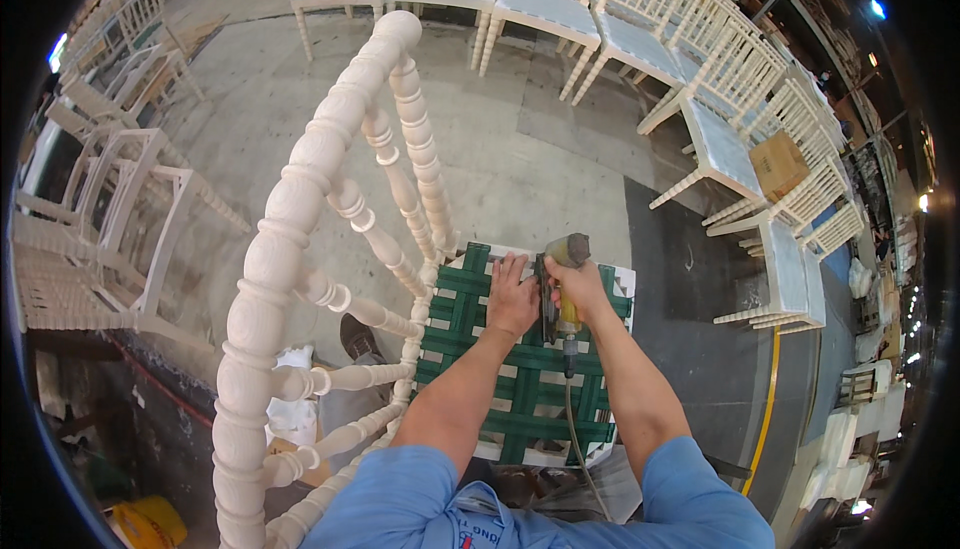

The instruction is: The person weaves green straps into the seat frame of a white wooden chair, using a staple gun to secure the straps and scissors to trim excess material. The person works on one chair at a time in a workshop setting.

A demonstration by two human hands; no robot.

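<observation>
A pale wooden chair with turned, ringed spindles (290, 219) stands in front of me, its back at my left. Dark green webbing straps (525, 389) cross in a weave over its white seat frame (622, 284). My left hand (512, 301) lies on the webbing near the far edge of the seat, fingers extended, holding nothing. Just beside it, my right hand (584, 283) is closed around a yellow and black pneumatic staple gun (570, 249). The gun's nose is over the seat's far part; whether it touches is hidden. An air hose (573, 427) trails from it toward me.
Rows of similar chairs with pale seats (625, 41) curve from the far side round to the right, one bearing a cardboard box (778, 165). More chair frames (130, 219) are stacked at left. A yellow line (769, 404) marks the floor at right. A yellow object (148, 522) sits low left.
</observation>
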